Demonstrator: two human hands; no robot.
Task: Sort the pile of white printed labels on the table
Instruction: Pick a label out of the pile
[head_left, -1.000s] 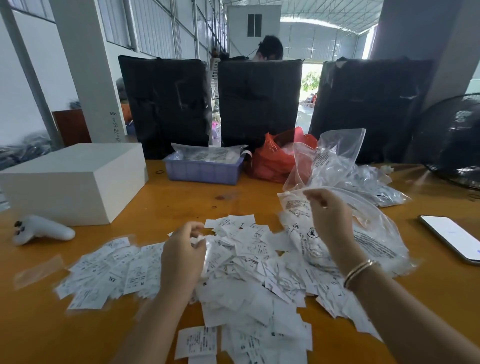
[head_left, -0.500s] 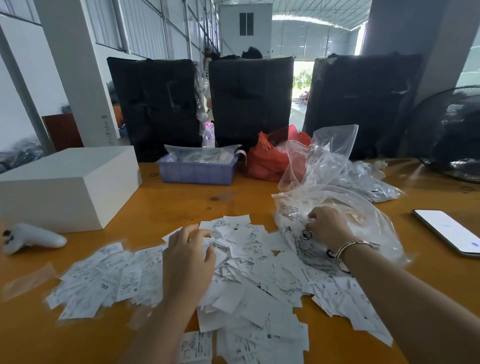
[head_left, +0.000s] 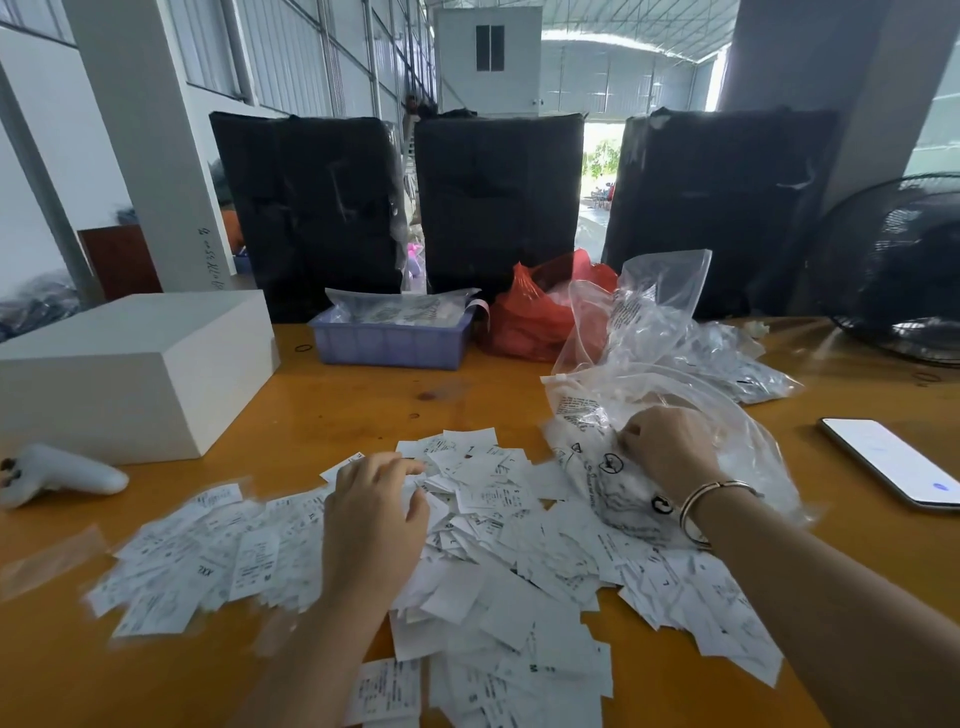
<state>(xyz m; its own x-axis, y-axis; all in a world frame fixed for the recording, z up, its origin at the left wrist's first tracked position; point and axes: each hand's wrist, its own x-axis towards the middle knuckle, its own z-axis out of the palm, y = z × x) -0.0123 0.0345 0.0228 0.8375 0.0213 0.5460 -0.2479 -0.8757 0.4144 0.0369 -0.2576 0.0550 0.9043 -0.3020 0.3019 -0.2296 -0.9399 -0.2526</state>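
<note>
The left hand (head_left: 376, 525) lies palm down at centre frame, fingers loosely spread on the pile of white labels (head_left: 467, 561) strewn across the lower middle of the orange counter (head_left: 337, 415). Right of centre, the right hand (head_left: 667, 447), its grip curled, pinches a clear plastic bag (head_left: 587, 415).

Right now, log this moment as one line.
left hand: resting on labels | right hand: pinching clear bag | sorting: unfinished
</note>
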